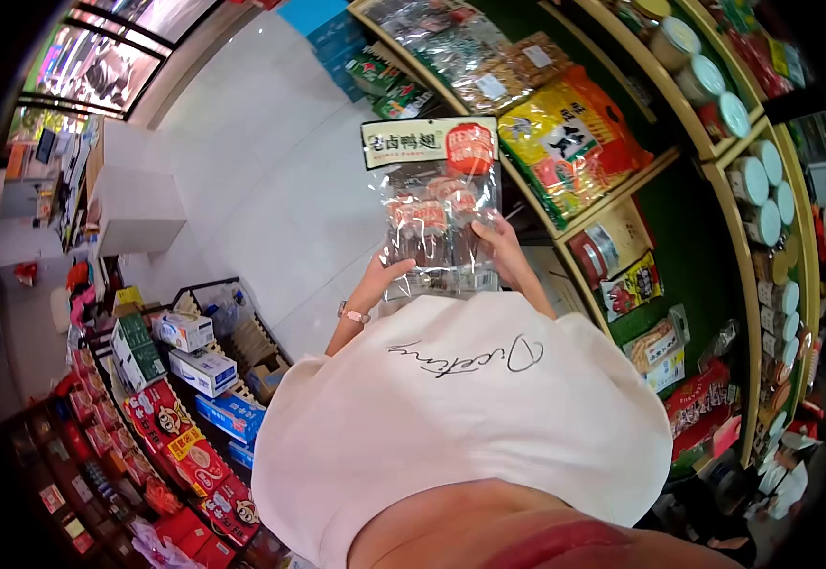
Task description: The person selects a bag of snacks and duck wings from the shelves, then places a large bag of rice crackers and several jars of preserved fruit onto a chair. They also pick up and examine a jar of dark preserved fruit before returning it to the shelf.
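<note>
Between my two hands, in front of my white shirt, is a large clear plastic snack bag [429, 194] with a cream and red printed header. Smaller dark packets with red labels show through its see-through front. My left hand [386, 275] grips the bag's lower left edge, thumb on the front, with a band on the wrist. On the lower right edge, my right hand [498, 242] holds it the same way. The fingers behind the bag are hidden. The bag is held upright, its printed side facing me.
To the right stands a wooden shelf with green lining [693, 247], bearing a yellow snack bag [565, 142], other packets and jars [674, 40]. On the left are stacked boxes [202, 370] and red packages [185, 446]. A white counter [138, 209] stands beyond the tiled floor [252, 123].
</note>
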Demonstrator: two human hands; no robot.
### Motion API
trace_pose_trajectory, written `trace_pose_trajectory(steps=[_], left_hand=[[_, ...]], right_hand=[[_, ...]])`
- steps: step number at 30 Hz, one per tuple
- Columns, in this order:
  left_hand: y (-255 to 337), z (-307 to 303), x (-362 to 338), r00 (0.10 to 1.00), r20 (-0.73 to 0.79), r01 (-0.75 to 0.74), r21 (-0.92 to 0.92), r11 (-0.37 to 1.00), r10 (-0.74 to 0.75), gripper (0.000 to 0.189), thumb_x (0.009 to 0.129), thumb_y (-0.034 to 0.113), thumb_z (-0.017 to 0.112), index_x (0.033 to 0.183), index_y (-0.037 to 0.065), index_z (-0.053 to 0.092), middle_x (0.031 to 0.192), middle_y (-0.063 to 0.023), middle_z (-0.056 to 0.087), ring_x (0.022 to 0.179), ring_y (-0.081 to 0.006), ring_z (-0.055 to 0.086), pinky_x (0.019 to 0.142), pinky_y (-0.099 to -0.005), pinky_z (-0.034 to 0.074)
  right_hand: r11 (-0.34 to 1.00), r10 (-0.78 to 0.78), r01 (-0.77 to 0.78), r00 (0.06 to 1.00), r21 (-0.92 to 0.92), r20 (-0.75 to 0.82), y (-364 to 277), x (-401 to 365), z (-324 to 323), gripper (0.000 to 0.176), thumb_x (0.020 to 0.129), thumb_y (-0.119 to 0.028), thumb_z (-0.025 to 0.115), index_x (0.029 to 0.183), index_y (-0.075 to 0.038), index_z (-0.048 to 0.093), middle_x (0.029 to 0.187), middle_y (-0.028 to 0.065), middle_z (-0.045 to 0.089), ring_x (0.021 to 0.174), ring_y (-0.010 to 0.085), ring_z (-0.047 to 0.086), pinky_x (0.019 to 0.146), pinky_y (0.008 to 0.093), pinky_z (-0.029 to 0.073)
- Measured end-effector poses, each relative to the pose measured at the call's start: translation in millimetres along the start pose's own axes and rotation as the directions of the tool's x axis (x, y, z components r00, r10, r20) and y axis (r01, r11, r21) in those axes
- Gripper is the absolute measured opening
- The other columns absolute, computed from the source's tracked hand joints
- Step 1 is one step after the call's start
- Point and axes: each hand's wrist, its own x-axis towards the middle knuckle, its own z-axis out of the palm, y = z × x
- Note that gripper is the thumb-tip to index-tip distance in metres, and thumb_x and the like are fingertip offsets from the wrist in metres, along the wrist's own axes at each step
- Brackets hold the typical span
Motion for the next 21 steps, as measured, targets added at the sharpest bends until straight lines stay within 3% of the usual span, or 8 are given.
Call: trace_pose_trajectory(steps=[2, 5, 10, 14, 17, 21], left_hand=[[-6.6, -44.8, -9.1, 0.999, -0.035, -0.025, -0.048, 0.999, 0.023, 0.041, 0.077, 0.015, 0.065, 0.113, 0.001, 0.051, 0.1, -0.0031, 0.059, 0.089, -0.0117, 0.054, 0.082, -0.0285, 0.043], [10.1, -84.1, -17.7, 0.987, -0.151, -0.057, -0.051, 0.997, 0.049, 0.04, 0.077, 0.015, 0.065, 0.112, 0.002, 0.051, 0.098, -0.0027, 0.06, 0.088, -0.0115, 0.054, 0.081, -0.028, 0.043], [22.3, -134.9, 7.8, 0.995, -0.093, -0.039, -0.11, 0.993, 0.029, 0.04, 0.078, 0.016, 0.066, 0.113, 0.002, 0.052, 0.102, -0.0026, 0.059, 0.091, -0.0109, 0.053, 0.082, -0.0271, 0.041], [53.4, -143.3, 63.0, 1.0, 0.001, -0.021, -0.056, 0.998, 0.021, 0.04, 0.079, 0.017, 0.066, 0.113, 0.002, 0.053, 0.101, -0.0014, 0.058, 0.091, -0.0097, 0.052, 0.081, -0.0252, 0.041], [76.0, -152.0, 119.2, 0.999, 0.035, -0.003, -0.002, 1.0, 0.003, 0.044, 0.079, 0.018, 0.066, 0.116, 0.001, 0.05, 0.104, -0.0035, 0.058, 0.093, -0.0111, 0.052, 0.083, -0.0265, 0.041], [125.0, -179.5, 194.0, 0.999, -0.005, 0.041, 0.024, 0.999, -0.041, 0.05, 0.079, 0.018, 0.066, 0.121, 0.0, 0.046, 0.109, -0.0066, 0.057, 0.099, -0.0137, 0.051, 0.086, -0.0283, 0.041]], right_hand=[[0.999, 0.022, -0.019, 0.996, -0.037, 0.087, 16.0, 24.9, 35.6, 0.034, 0.081, -0.012, 0.064, 0.112, -0.006, 0.05, 0.099, 0.0059, 0.061, 0.088, 0.014, 0.06, 0.078, 0.0279, 0.049], [0.997, 0.054, -0.048, 0.995, -0.063, 0.086, 26.3, 50.0, 84.6, 0.037, 0.081, -0.014, 0.064, 0.113, -0.005, 0.049, 0.1, 0.006, 0.061, 0.09, 0.0146, 0.06, 0.083, 0.0298, 0.048], [0.994, 0.059, -0.053, 0.996, -0.092, 0.069, 19.5, 81.6, 121.8, 0.043, 0.081, -0.015, 0.065, 0.118, -0.004, 0.047, 0.101, 0.0067, 0.06, 0.091, 0.0143, 0.059, 0.082, 0.0279, 0.047], [0.992, 0.079, -0.082, 0.996, -0.1, -0.029, 10.5, 122.4, 105.3, 0.041, 0.08, -0.013, 0.066, 0.116, -0.003, 0.048, 0.098, 0.0054, 0.061, 0.082, 0.0126, 0.06, 0.071, 0.0253, 0.048], [0.997, 0.044, -0.034, 0.989, 0.074, -0.144, -0.3, 169.1, 106.7, 0.041, 0.079, -0.012, 0.066, 0.115, -0.003, 0.049, 0.097, 0.005, 0.061, 0.079, 0.0121, 0.06, 0.068, 0.0248, 0.048], [0.99, -0.018, 0.042, 0.984, 0.136, -0.175, -15.1, 259.1, 116.0, 0.046, 0.078, -0.015, 0.068, 0.117, -0.003, 0.047, 0.099, 0.0065, 0.06, 0.083, 0.0134, 0.06, 0.071, 0.0266, 0.048]])
